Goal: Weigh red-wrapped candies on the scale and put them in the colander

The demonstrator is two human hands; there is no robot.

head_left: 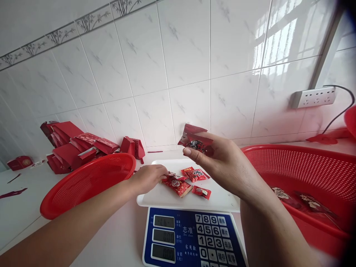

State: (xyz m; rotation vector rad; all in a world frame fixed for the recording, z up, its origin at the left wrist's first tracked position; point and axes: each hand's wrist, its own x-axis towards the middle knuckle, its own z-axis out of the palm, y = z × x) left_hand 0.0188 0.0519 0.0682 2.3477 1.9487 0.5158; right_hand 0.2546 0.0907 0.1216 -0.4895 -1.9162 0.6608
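Note:
My right hand (222, 159) holds up a dark red wrapped snack packet (196, 142), pinched between thumb and fingers above the far side of the scale's white pan (158, 200). Over the pan's left side, my left hand (150, 178) has its fingers closed at the edge of a red patterned snack packet (178, 186); the fingertips are partly hidden. Beside it on the pan lie a red packet with white and black print (198, 175) and a small red candy (201, 192). The digital scale (191, 237) has a blue keypad panel with its displays facing me.
A red plastic basket (55, 200) tilts at the left. Another red basket (300, 150) at the right holds several packets (314, 204). Folded red gift boxes (75, 146) pile against the tiled wall. A power strip (315, 97) with a black cable hangs at right.

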